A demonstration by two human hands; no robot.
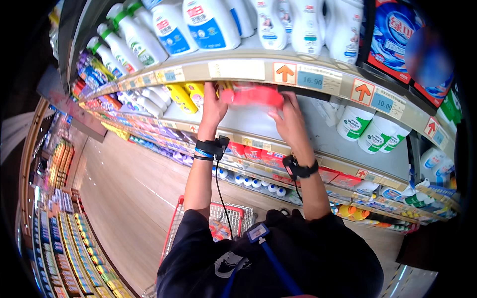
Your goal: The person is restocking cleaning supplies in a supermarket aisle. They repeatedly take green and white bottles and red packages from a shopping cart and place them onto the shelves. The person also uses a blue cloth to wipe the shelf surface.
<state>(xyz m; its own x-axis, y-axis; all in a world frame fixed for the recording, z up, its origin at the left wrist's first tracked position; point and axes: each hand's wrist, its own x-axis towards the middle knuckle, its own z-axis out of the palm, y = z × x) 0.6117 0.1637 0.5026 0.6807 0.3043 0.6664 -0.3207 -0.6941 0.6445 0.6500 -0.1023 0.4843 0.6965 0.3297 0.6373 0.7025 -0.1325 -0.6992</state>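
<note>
A red plastic bottle (259, 96), blurred by motion, lies sideways between my hands just below the front edge of the upper shelf (236, 70). My left hand (215, 106) is at its left end, with the fingertips partly hidden by that edge. Around the right end, the fingers and thumb of my right hand (288, 115) are closed. Beneath the bottle is the grey middle shelf board (253, 121). Yellow bottles (180, 98) stand on it just left of my left hand. White tubs with green labels (356, 121) stand to the right of my right hand.
White detergent bottles (212, 24) and a blue-and-red box (393, 37) fill the shelf above. Red packs (253, 152) sit on a lower shelf. A shopping cart (238, 210) holding packaged goods is by my left side. Black wrist straps (301, 168) trail cables.
</note>
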